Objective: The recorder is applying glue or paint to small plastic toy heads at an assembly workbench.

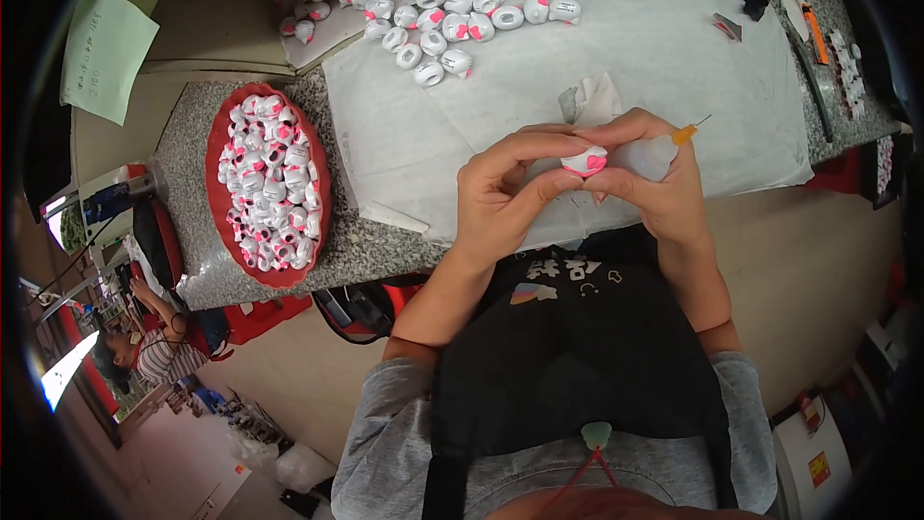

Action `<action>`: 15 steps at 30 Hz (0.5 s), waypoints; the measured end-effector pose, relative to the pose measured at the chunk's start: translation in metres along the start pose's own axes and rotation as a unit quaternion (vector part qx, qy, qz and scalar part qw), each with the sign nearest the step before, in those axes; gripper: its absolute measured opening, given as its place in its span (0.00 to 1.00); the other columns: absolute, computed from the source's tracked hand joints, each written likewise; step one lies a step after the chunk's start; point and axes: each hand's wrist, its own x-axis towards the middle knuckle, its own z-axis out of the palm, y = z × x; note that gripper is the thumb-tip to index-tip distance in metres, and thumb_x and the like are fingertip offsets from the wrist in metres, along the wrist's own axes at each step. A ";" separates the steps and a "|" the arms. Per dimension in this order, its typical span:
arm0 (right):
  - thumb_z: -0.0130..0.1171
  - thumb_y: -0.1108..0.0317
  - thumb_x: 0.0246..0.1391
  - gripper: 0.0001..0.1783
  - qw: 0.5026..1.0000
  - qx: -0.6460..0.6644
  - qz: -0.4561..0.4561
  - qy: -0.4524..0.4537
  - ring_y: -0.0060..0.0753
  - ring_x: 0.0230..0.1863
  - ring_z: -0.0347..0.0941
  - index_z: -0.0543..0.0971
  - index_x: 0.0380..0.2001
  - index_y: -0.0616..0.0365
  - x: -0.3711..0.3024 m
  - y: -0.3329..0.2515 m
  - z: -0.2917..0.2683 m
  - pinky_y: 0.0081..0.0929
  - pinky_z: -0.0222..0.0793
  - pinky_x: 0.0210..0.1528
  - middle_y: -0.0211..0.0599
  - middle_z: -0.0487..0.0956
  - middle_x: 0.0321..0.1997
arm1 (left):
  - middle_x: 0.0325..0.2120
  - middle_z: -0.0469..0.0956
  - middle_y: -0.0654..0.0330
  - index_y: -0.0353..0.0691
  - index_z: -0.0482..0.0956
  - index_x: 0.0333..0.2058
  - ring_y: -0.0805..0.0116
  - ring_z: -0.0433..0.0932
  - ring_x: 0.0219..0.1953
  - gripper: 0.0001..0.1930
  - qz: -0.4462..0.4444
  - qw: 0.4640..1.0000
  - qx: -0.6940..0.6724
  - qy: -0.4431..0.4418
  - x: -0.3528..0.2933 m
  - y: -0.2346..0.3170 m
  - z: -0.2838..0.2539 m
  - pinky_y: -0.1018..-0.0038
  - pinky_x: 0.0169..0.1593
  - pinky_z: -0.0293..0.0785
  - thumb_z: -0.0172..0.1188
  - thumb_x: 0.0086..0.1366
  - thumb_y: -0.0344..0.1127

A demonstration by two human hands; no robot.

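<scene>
Close in front of my chest, over the paper-covered table, my left hand (pixel 502 188) pinches a small rounded white piece with a pink bow-like patch (pixel 586 163) between thumb and fingers. The fingertips of my right hand (pixel 676 195) meet the same piece from the other side. Tucked in that right hand is a translucent squeeze bottle (pixel 650 157) with an orange needle tip (pixel 684 134), its needle pointing up and to the right. A crumpled white tissue (pixel 597 99) lies just beyond my fingers. My fingers hide part of the piece and bottle.
Left on the granite counter (pixel 385 247), a red scalloped tray (pixel 214 195) holds many similar pieces. More white pieces (pixel 431 21) lie loose at the far left of the white paper (pixel 664 29). A small blade (pixel 728 27) and orange cutter (pixel 816 36) lie far right. Another person (pixel 159 337) sits at left.
</scene>
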 end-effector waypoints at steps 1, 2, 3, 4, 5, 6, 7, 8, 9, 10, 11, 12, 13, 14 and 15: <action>0.58 0.80 0.32 0.15 1.000 0.010 0.000 -0.001 0.23 0.25 0.68 0.70 0.30 0.67 0.000 0.000 0.000 0.16 0.64 0.21 0.43 0.71 0.32 | 0.34 0.70 0.51 0.30 0.70 0.33 0.64 0.68 0.40 0.10 0.000 1.000 0.000 0.001 0.000 0.000 0.000 0.73 0.43 0.64 0.52 0.48 0.19; 0.58 0.80 0.32 0.15 1.000 0.010 0.001 -0.002 0.23 0.25 0.68 0.70 0.30 0.67 -0.001 0.000 0.000 0.16 0.64 0.21 0.43 0.71 0.32 | 0.32 0.71 0.52 0.31 0.71 0.32 0.64 0.69 0.39 0.10 0.007 1.000 0.018 -0.001 0.000 -0.001 0.000 0.74 0.42 0.65 0.52 0.48 0.20; 0.58 0.79 0.33 0.14 1.000 0.020 -0.005 0.011 0.21 0.22 0.66 0.71 0.29 0.66 -0.001 0.000 0.002 0.15 0.62 0.21 0.37 0.70 0.26 | 0.31 0.72 0.52 0.32 0.71 0.31 0.64 0.69 0.38 0.09 0.014 0.999 0.037 -0.003 0.000 -0.001 -0.001 0.74 0.41 0.65 0.52 0.48 0.20; 0.59 0.78 0.33 0.13 0.999 0.030 -0.012 0.022 0.19 0.20 0.64 0.73 0.28 0.66 -0.001 0.001 0.004 0.14 0.61 0.21 0.32 0.70 0.20 | 0.31 0.72 0.52 0.32 0.71 0.31 0.64 0.69 0.38 0.09 0.014 0.999 0.037 -0.001 0.001 -0.001 -0.001 0.74 0.41 0.65 0.52 0.48 0.20; 0.59 0.78 0.33 0.13 0.999 0.030 -0.011 0.021 0.19 0.20 0.64 0.73 0.28 0.66 -0.002 0.000 0.005 0.14 0.61 0.21 0.32 0.70 0.20 | 0.31 0.72 0.52 0.32 0.71 0.31 0.65 0.70 0.37 0.09 0.022 0.999 0.036 -0.006 0.001 -0.001 -0.001 0.74 0.41 0.65 0.52 0.48 0.21; 0.59 0.78 0.33 0.13 0.999 0.037 -0.003 0.028 0.19 0.20 0.65 0.73 0.28 0.66 -0.002 0.000 0.006 0.14 0.61 0.21 0.33 0.70 0.19 | 0.31 0.72 0.53 0.32 0.72 0.31 0.66 0.70 0.37 0.08 0.031 0.999 0.034 -0.011 0.001 -0.001 -0.001 0.75 0.40 0.65 0.52 0.49 0.22; 0.59 0.78 0.33 0.13 0.998 0.045 0.004 0.035 0.19 0.20 0.65 0.73 0.28 0.66 -0.003 -0.001 0.007 0.14 0.61 0.21 0.33 0.70 0.19 | 0.31 0.72 0.53 0.32 0.72 0.31 0.66 0.70 0.37 0.08 0.031 0.999 0.034 -0.010 0.001 0.000 -0.001 0.75 0.40 0.65 0.52 0.49 0.22; 0.59 0.78 0.33 0.13 0.998 0.044 0.005 0.034 0.19 0.20 0.65 0.73 0.28 0.66 -0.003 -0.002 0.007 0.14 0.61 0.21 0.33 0.70 0.19 | 0.31 0.72 0.53 0.32 0.71 0.32 0.67 0.70 0.36 0.09 0.016 1.000 0.021 -0.017 0.001 0.001 -0.001 0.75 0.40 0.65 0.52 0.49 0.22; 0.59 0.78 0.33 0.13 0.998 0.047 0.008 0.036 0.19 0.19 0.65 0.73 0.28 0.66 -0.004 -0.002 0.007 0.14 0.61 0.21 0.33 0.70 0.19 | 0.32 0.72 0.53 0.32 0.71 0.32 0.68 0.70 0.36 0.09 0.001 1.000 0.007 -0.025 0.001 0.003 -0.001 0.76 0.40 0.65 0.52 0.49 0.22; 0.59 0.78 0.33 0.13 0.998 0.049 0.011 0.038 0.19 0.19 0.65 0.73 0.29 0.65 -0.004 -0.002 0.007 0.14 0.61 0.21 0.33 0.70 0.19 | 0.32 0.72 0.53 0.32 0.71 0.32 0.68 0.70 0.36 0.09 0.002 1.000 0.007 -0.024 0.002 0.004 0.000 0.76 0.40 0.65 0.52 0.49 0.22; 0.59 0.78 0.33 0.13 0.998 0.048 0.010 0.037 0.19 0.19 0.65 0.73 0.29 0.65 -0.004 -0.002 0.007 0.14 0.61 0.21 0.33 0.70 0.19 | 0.32 0.71 0.53 0.31 0.70 0.33 0.69 0.69 0.36 0.09 -0.014 1.000 -0.008 -0.023 0.002 0.006 0.001 0.76 0.40 0.65 0.51 0.50 0.22; 0.58 0.78 0.34 0.14 0.998 0.050 0.007 0.034 0.19 0.19 0.65 0.72 0.30 0.66 -0.005 -0.001 0.006 0.14 0.61 0.21 0.33 0.70 0.19 | 0.33 0.71 0.53 0.30 0.70 0.34 0.69 0.69 0.36 0.10 -0.030 0.999 -0.022 -0.022 0.002 0.006 0.002 0.76 0.40 0.65 0.51 0.50 0.22; 0.58 0.78 0.34 0.14 0.998 0.053 0.005 0.029 0.19 0.19 0.65 0.71 0.31 0.66 -0.005 0.000 0.005 0.14 0.61 0.20 0.33 0.70 0.19 | 0.33 0.71 0.53 0.30 0.70 0.34 0.69 0.69 0.36 0.10 -0.029 0.999 -0.022 -0.021 0.001 0.006 0.001 0.76 0.40 0.65 0.51 0.50 0.22; 0.58 0.78 0.34 0.14 0.998 0.053 0.005 0.028 0.19 0.19 0.65 0.71 0.31 0.66 -0.004 -0.001 0.005 0.14 0.61 0.20 0.33 0.70 0.19 | 0.34 0.71 0.54 0.30 0.69 0.34 0.70 0.69 0.36 0.10 -0.033 0.999 -0.022 -0.019 0.000 0.006 0.001 0.76 0.40 0.65 0.51 0.50 0.21; 0.57 0.79 0.35 0.15 0.998 0.053 0.018 0.022 0.19 0.19 0.66 0.71 0.32 0.66 -0.004 -0.002 0.005 0.14 0.61 0.21 0.34 0.71 0.19 | 0.34 0.70 0.54 0.30 0.69 0.35 0.70 0.69 0.36 0.11 -0.036 0.999 -0.022 -0.016 -0.001 0.005 0.000 0.76 0.41 0.65 0.51 0.50 0.21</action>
